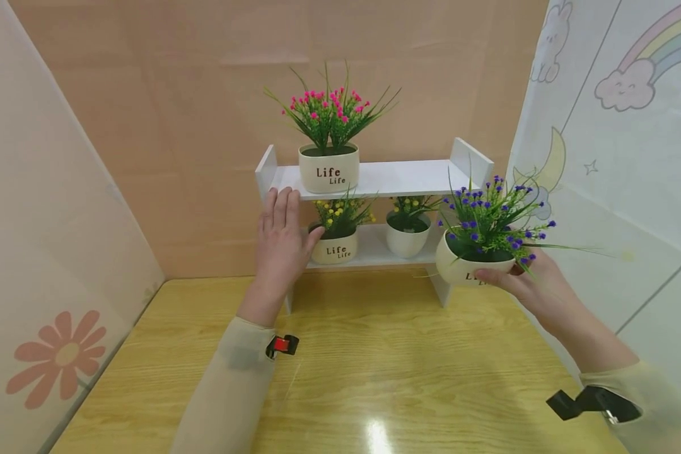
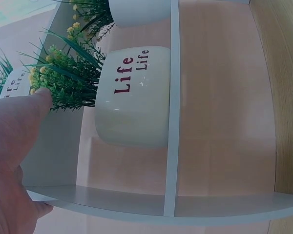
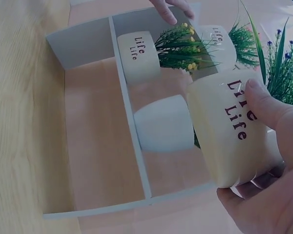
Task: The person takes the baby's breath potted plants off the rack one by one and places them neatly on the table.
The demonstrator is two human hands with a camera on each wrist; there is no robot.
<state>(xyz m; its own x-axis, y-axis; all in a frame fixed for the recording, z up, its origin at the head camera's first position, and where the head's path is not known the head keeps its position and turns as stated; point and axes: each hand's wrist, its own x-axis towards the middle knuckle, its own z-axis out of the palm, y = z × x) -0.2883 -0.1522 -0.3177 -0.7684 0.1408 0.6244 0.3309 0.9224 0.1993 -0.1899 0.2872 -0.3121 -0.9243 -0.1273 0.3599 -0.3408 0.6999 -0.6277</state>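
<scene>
Nearest, the wood-grain desk (image 1: pixel 374 359). R hand (image 1: pixel 545 290) has its fingers curled round the purple-flower pot (image 1: pixel 459 268), up in the air by the R end of the white shelf (image 1: pixel 408 176). L hand (image 1: pixel 280 243) touches the shelf's top L corner, fingers straight, thumb out nr the yellow-flower pot (image 1: pixel 323 251). That's on the lower tier w/ a white pot (image 1: pixel 407 243); pink-flower pot (image 1: pixel 329 165) up top, L side.

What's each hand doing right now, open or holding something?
Left hand: open, fingers straight, at the left end of the white two-tier shelf.
Right hand: holding the purple-flowered "Life" pot.
</scene>
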